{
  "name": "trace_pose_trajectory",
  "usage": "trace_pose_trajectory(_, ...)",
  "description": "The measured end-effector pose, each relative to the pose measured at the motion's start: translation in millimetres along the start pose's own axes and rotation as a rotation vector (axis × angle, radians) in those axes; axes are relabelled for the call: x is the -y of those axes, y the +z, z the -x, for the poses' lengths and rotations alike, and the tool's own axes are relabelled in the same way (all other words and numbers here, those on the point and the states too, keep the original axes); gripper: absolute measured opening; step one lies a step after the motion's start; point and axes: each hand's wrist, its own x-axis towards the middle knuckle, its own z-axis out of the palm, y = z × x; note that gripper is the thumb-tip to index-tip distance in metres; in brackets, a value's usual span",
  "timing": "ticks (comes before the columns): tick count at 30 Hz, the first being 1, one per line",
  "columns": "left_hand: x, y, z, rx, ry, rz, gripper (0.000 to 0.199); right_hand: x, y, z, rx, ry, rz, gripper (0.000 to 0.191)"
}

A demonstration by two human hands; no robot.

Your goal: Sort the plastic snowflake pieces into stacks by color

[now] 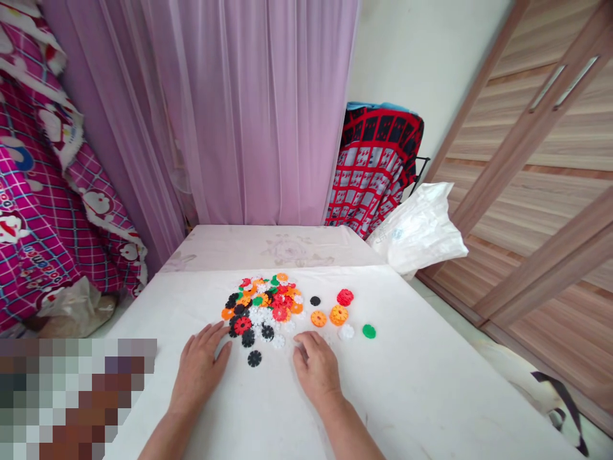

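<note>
A mixed pile of notched plastic discs in black, white, red, orange and green lies on the white-covered table. My left hand rests flat at the pile's left front edge, fingers apart and holding nothing. Just right of the pile's front is my right hand, its fingers bent over the cloth; whether anything is under the fingertips is hidden. Between the hands lies a black disc. Right of the pile are red discs, orange discs, white discs, a green disc and a black disc.
A white plastic bag stands at the table's back right corner. Behind the table hangs a purple curtain. A red patterned cloth is at the back, with wooden cabinet doors on the right and a pink patterned cloth on the left.
</note>
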Motion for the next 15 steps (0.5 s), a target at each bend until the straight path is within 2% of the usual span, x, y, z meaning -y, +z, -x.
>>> trace_pose_trajectory(9, -1.7, -3.0, 0.3, -0.008, 0.002, 0.024, 0.041, 0.9, -0.9, 1.5, -0.013, -0.042, 0.005, 0.020)
trace_pose_trajectory(15, -5.4, -8.0, -0.3, 0.011, -0.021, 0.076, 0.041, -1.3, 1.0, -0.6, -0.009, -0.015, -0.044, 0.019)
